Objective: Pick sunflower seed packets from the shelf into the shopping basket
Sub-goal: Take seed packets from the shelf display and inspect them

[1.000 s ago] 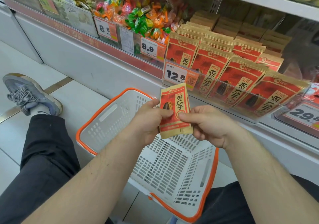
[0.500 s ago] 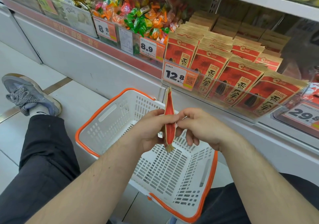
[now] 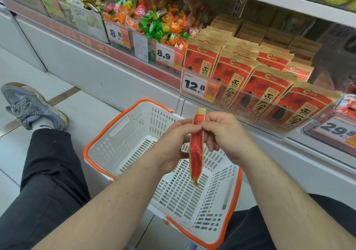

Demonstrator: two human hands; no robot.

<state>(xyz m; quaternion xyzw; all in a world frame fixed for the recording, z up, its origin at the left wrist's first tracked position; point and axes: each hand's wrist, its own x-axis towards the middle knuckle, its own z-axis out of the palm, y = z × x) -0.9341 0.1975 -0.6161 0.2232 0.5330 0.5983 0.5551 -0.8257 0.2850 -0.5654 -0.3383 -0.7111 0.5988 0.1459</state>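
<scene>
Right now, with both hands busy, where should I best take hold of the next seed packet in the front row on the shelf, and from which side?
Take the front packet by its tan top edge, coming from above. It stands upright, leaning back, and the clear shelf rail covers its lower half, so only the top is free. I judge a pinch there, then a lift upward, should clear the rail.

The shopping basket (image 3: 134, 142) is hard white plastic full of little holes, with a smooth orange rim. The seed packet (image 3: 196, 153) looks like brown paper with a shiny red front. The candy wrappers (image 3: 154, 22) are shiny. The floor tiles (image 3: 81, 113) are smooth and glossy.
</scene>
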